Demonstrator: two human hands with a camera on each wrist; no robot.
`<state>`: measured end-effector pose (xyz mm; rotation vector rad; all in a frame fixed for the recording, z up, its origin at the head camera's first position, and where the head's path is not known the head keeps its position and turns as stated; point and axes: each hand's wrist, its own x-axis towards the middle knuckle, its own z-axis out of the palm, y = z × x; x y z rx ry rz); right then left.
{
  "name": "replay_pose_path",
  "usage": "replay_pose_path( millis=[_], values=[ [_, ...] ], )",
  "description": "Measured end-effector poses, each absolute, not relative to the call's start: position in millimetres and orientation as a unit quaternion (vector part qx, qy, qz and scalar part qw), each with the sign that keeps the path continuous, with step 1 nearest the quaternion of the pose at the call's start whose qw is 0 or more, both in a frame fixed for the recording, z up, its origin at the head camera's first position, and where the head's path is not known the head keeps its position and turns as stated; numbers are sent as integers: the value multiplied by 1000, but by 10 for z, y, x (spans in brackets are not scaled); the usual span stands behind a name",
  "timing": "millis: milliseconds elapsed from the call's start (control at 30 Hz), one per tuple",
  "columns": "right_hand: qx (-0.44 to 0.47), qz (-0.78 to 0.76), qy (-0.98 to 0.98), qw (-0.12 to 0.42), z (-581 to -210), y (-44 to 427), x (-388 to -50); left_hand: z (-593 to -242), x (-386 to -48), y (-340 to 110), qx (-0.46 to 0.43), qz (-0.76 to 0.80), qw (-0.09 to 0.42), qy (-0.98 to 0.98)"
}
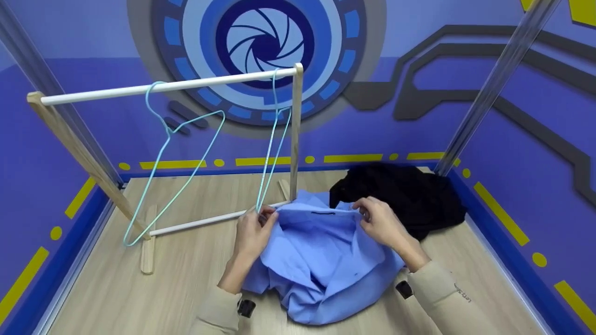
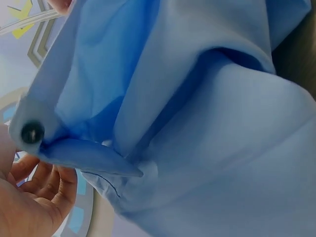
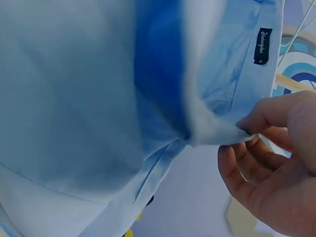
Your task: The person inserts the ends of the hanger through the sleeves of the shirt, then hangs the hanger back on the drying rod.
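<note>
A light blue garment (image 1: 326, 260) lies bunched on the wooden surface, its upper edge lifted and spread between both hands. My left hand (image 1: 253, 235) pinches the left end of that edge, close to a dark button (image 2: 32, 132). At the other end, my right hand (image 1: 384, 223) pinches the cloth between thumb and fingers, also plain in the right wrist view (image 3: 276, 163). A small black label (image 3: 262, 46) sits inside the edge, between the hands. Folds hide the garment's full shape, so I cannot tell its exact kind.
A rack with a white top bar (image 1: 186, 83) stands at the back left. Two light blue hangers hang from it, a left hanger (image 1: 160, 153) and a right hanger (image 1: 267, 158) just behind my left hand. Black cloth (image 1: 400, 195) lies heaped at the back right.
</note>
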<state>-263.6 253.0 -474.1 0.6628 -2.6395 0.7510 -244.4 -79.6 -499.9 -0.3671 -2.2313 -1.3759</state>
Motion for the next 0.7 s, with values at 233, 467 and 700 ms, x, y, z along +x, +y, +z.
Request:
replay_pose_path(
  millis=[233,467,700],
  values=[
    [190,281,-931,138,-4732,2572,-2647,-4992,-2444,-815,-138,-490,251,-823],
    [164,335,-921,114,-4659,2591,-2649,-5000,-2448,-842,-138,-494,239,-825],
    [140,396,-903,85,-4605,2613,-2624,-4964,-2454,-973,-114,-484,249,-831]
  ],
)
